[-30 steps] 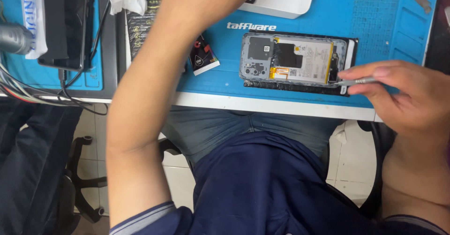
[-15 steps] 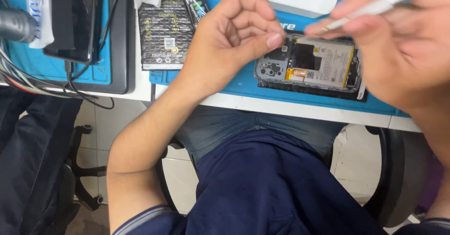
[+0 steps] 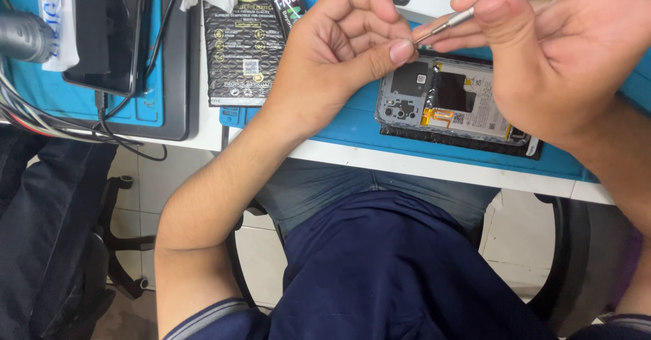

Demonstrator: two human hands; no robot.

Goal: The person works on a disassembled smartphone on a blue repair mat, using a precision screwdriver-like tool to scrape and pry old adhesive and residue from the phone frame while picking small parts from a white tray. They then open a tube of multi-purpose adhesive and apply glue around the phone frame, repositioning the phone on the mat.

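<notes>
Screwdriver pinched in right hand, its tip meeting left hand thumb and curled fingers, raised just above opened phone. Phone lies flat on blue mat, back cover off. Black battery pack lies left of phone.

The left hand is curled, thumb tip pressed toward the right hand. The right fingers pinch closed, and both forearms are bare.
</notes>
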